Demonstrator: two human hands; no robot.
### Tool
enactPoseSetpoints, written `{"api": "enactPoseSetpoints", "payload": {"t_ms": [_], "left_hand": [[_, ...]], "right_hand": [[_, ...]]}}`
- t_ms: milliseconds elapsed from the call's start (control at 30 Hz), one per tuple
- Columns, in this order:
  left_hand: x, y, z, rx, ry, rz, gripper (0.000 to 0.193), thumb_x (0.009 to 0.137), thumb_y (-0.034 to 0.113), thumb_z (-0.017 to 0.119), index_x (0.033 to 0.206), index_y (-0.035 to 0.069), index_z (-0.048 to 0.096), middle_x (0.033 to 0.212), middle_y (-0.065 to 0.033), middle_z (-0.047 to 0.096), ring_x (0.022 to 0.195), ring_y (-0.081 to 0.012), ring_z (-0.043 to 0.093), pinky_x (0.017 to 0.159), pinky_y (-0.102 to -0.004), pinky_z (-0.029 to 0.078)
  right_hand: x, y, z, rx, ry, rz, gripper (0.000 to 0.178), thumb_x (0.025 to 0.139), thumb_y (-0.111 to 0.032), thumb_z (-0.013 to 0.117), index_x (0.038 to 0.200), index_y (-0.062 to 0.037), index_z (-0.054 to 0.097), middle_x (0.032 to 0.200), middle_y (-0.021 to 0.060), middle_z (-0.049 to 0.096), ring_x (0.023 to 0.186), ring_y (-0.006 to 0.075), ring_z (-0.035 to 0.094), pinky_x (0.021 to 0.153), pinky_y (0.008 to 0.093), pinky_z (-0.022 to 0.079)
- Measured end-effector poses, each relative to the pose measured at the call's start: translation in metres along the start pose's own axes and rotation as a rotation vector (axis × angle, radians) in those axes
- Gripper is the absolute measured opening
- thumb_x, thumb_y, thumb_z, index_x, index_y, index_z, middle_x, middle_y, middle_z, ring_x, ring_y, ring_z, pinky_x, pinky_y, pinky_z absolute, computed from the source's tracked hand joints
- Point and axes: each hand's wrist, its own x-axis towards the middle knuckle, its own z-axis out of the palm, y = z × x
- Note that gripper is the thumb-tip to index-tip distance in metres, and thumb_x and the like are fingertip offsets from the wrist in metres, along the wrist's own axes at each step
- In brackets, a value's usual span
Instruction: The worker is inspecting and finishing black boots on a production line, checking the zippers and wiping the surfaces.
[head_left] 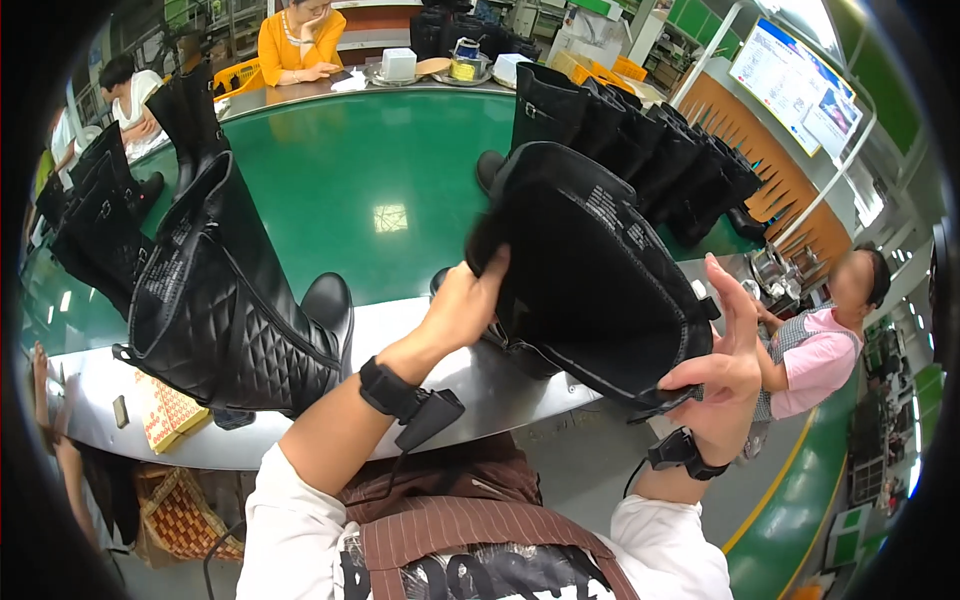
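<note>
A tall black boot [590, 270] is tilted toward me over the metal table edge, its wide shaft opening facing up and showing a dark lining. On the left side of that opening, my left hand [462, 312] is closed around the shaft's edge. My right hand [728, 375] is at the opposite side, fingers stretched upward and apart, with the thumb touching the rim. Most of this boot's foot is hidden behind its shaft. To the left, another black boot [235, 310] with a quilted panel and a long side zip stands on the table.
More black boots [100, 220] stand at the left, and a row of them [640, 150] lines the right. A green work surface [330, 200] lies ahead, edged by a metal strip [400, 330]. A patterned yellow box [165, 410] sits near left. A person in pink [810, 350] is at right.
</note>
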Motion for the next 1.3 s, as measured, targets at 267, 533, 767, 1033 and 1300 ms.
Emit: {"api": "enactPoseSetpoints", "payload": {"t_ms": [267,533,767,1033,1300], "left_hand": [[-0.011,-0.016,-0.004,-0.052,-0.027,0.147,0.054,0.100,0.046,0.037,0.127,0.000,0.049,0.094,-0.0116,0.061,0.067,-0.0139,0.060,0.054,-0.0282,0.053],[0.012,0.006,-0.018,0.106,-0.159,0.067,0.050,0.098,0.040,0.048,0.131,0.002,0.048,0.105,-0.0141,0.062,0.095,-0.0144,0.059,0.066,-0.0280,0.053],[-0.011,-0.065,-0.031,0.422,-0.013,0.098,0.080,0.065,0.027,0.088,0.125,-0.003,0.043,0.101,-0.0119,0.059,0.094,-0.0175,0.056,0.082,-0.0325,0.049],[-0.014,-0.126,-0.009,0.117,-0.254,-0.394,0.042,0.082,0.016,0.069,0.112,-0.005,0.049,0.085,-0.0105,0.062,0.064,-0.0147,0.061,0.054,-0.0262,0.053],[0.008,-0.123,-0.014,0.318,-0.476,-0.427,0.027,0.089,0.026,0.057,0.081,0.001,0.066,0.068,-0.0033,0.064,0.056,-0.0100,0.057,0.051,-0.0245,0.045]], "right_hand": [[-0.011,0.023,-0.003,0.264,-0.005,-0.057,0.032,0.046,-0.005,0.083,0.075,-0.0057,0.072,0.141,0.0354,0.034,0.133,0.0438,0.038,0.105,0.0454,0.035],[0.048,0.026,0.055,-0.363,0.679,-0.096,0.042,0.070,-0.002,0.081,0.094,-0.0076,0.047,0.090,0.0052,0.052,0.082,0.0131,0.050,0.082,0.0281,0.042],[0.031,0.043,0.079,-0.152,0.679,0.017,0.101,0.065,-0.009,0.084,0.144,-0.0027,0.022,0.110,0.0100,0.047,0.097,0.0181,0.049,0.089,0.0298,0.041],[-0.090,0.081,0.132,0.466,0.284,0.573,0.104,0.065,-0.017,0.085,0.145,-0.0027,0.021,0.138,0.0124,0.039,0.124,0.0233,0.043,0.103,0.0358,0.035],[-0.122,0.112,0.171,0.343,-0.008,0.854,0.064,0.066,-0.011,0.085,0.120,0.0026,0.052,0.111,0.0117,0.062,0.101,0.0199,0.061,0.088,0.0326,0.049]]}}
